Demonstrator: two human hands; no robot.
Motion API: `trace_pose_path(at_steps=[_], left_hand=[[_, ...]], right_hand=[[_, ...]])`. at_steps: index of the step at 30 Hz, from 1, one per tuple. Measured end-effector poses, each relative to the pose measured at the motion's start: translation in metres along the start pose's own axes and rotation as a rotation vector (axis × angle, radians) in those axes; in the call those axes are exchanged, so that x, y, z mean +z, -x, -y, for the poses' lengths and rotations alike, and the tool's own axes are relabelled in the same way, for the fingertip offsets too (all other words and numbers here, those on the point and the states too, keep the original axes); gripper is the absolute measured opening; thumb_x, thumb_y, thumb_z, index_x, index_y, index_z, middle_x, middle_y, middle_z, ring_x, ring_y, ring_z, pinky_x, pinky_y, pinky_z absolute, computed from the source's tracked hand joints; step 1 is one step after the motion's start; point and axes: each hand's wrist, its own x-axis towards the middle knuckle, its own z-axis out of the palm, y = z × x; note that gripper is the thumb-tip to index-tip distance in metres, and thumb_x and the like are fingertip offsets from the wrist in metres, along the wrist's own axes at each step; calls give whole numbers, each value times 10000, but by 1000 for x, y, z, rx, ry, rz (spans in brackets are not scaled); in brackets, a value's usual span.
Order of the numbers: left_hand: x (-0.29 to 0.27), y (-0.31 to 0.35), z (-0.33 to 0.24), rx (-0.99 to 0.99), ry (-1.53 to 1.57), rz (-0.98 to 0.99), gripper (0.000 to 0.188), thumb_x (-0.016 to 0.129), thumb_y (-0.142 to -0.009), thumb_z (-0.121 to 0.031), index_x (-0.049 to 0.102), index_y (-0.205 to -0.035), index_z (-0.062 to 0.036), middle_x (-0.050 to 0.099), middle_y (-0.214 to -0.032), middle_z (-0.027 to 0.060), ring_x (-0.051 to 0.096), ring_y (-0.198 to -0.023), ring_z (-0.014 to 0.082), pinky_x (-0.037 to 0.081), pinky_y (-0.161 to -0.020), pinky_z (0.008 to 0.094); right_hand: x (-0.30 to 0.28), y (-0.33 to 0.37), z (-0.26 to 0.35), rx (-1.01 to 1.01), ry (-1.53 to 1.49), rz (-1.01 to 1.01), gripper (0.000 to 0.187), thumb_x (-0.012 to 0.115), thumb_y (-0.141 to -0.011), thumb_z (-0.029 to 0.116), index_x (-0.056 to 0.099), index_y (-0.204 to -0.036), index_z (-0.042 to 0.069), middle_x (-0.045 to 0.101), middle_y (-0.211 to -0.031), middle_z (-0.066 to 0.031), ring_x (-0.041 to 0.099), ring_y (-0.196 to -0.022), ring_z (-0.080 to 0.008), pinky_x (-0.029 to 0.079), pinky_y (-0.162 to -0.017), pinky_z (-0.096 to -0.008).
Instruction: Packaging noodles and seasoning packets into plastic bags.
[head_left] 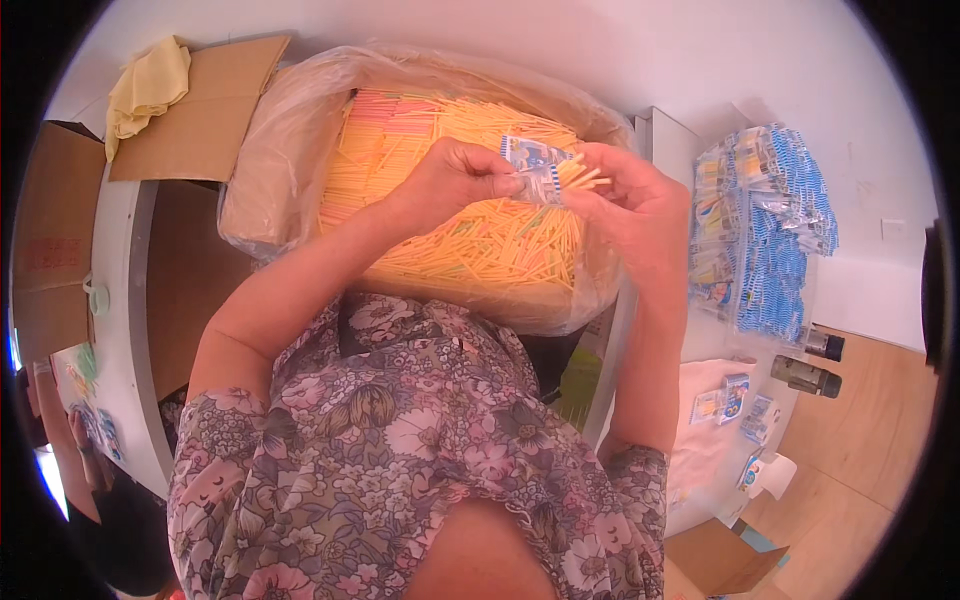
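Note:
My left hand (455, 178) pinches a small blue-and-white plastic packet (535, 153) between thumb and fingers. Out of the packet's right end poke several thin yellow sticks (580, 176), and my right hand (635, 195) has its fingers closed around them. Part of the sticks is hidden by the packet and fingers. Both hands are above a large carton (460, 285) lined with clear plastic. Loose thin sticks (480, 240) fill it, mostly yellow, with pink ones toward the far left and a few green ones.
To the right, blue-and-white packets (770, 270) are piled on a white table, beside two dark-capped bottles (806, 376). Loose packets lie on a pink cloth (700, 440). At left are an open cardboard box (200, 105), a yellow cloth (150, 85) and another person's arm (62, 420).

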Motion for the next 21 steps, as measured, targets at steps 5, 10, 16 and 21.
trace_pose_path(at_steps=[5,10,16,21], left_hand=[[13,-6,4,-17,120,55,167,641,-861,-131,685,-972,-14,669,-867,33,592,-813,93,490,-767,245],[35,-19,10,-14,272,151,205,629,-875,-166,672,-1010,-18,665,-909,29,597,-832,107,492,-784,259],[61,-10,4,-63,197,269,172,604,-892,-143,674,-982,-13,660,-913,7,585,-856,77,499,-775,266],[13,-35,10,582,-962,-90,129,692,-775,-133,673,-879,-59,649,-812,56,609,-788,209,472,-747,328]], right_hand=[[-14,17,5,-83,144,-81,395,714,-715,-3,621,-1098,-18,645,-967,-58,584,-834,-67,467,-652,-189],[-1,32,-7,-399,400,-309,412,731,-704,17,619,-1099,-20,631,-1035,-58,568,-927,-77,475,-722,-207],[-7,85,-36,-184,167,-606,274,698,-734,-37,651,-1002,-20,657,-964,-92,610,-804,-118,494,-724,-237],[-81,187,-41,27,229,-1289,275,632,-754,-76,605,-1028,-69,640,-943,-134,614,-824,-177,517,-731,-272]])
